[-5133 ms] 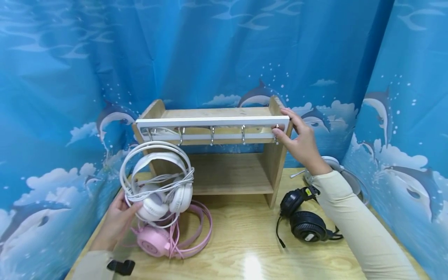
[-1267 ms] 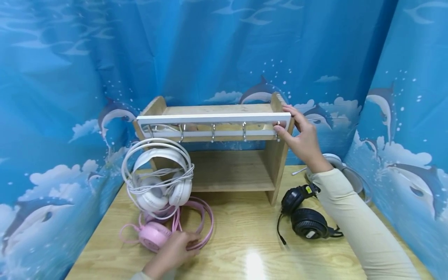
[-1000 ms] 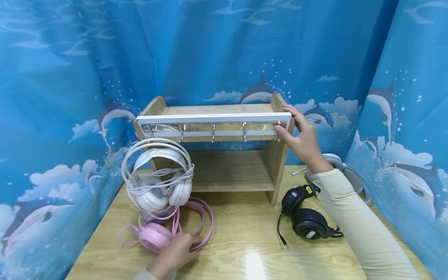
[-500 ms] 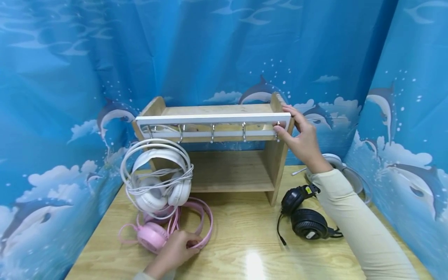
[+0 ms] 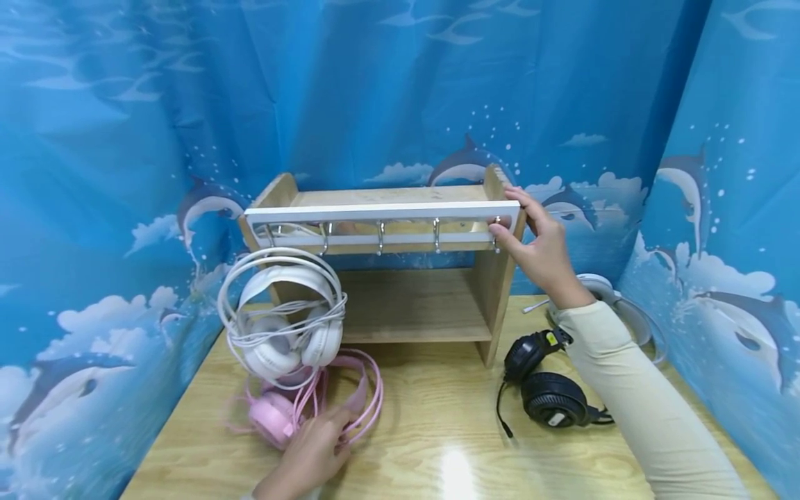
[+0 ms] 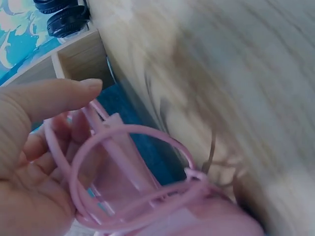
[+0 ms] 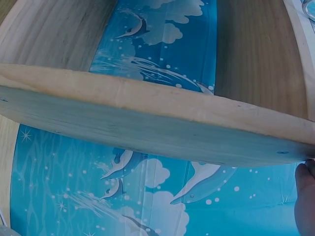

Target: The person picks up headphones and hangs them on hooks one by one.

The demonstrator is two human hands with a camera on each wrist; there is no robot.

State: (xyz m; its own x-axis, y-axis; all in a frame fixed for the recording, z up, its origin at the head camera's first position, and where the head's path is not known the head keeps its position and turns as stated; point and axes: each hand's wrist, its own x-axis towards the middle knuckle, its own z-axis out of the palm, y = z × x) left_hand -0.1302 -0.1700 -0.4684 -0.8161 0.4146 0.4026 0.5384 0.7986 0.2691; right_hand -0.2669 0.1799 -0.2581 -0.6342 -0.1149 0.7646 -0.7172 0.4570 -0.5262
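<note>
In the head view, my left hand (image 5: 315,444) grips the headband of the pink headphones (image 5: 271,417), which lie on the table at the left. The left wrist view shows my fingers (image 6: 64,96) curled around the pink band and its looped cable (image 6: 133,129). White headphones (image 5: 325,344), cable wound around them, hang at the left end of the white hook rail (image 5: 375,210). That rail fronts a wooden shelf (image 5: 500,298). My right hand (image 5: 542,250) holds the rail's right end, thumb in front and fingers at the shelf's side.
Black headphones (image 5: 553,399) with a microphone boom lie on the table's right side. Behind my right forearm, another white and grey headset (image 5: 594,283) is partly hidden. Several metal hooks (image 5: 380,237) line the rail. A blue dolphin curtain (image 5: 375,104) surrounds the table.
My left hand has let go of the white headphones, which now hang from the rail, and has taken hold of the pink headband, shifting it slightly. My right hand stays on the rail.
</note>
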